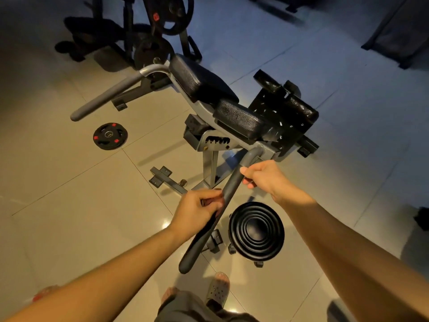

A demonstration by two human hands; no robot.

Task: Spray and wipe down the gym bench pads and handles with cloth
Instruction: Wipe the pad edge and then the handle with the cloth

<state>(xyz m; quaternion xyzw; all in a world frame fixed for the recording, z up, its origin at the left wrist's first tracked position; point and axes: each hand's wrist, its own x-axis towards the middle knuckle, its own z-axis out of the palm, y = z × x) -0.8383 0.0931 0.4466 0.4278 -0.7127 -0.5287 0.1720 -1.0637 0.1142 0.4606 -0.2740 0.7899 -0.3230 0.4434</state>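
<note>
While the black-padded grey steel gym bench [204, 82] stands ahead of you, its near grey foam-sleeved handle [232, 182] slants from the frame down-left, free end toward your feet; left hand [197, 212] curls round it mid-bar, right hand [262, 177] grips higher, nearer the frame; can't make out a cloth

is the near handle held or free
Held: the left hand grips the near handle midway, the right hand grips it higher up, thumb on top.

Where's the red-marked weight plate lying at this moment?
Head view, left side: the weight plate lies flat on the tiled floor, just below the tip of the far handle, left of the bench frame.
</note>
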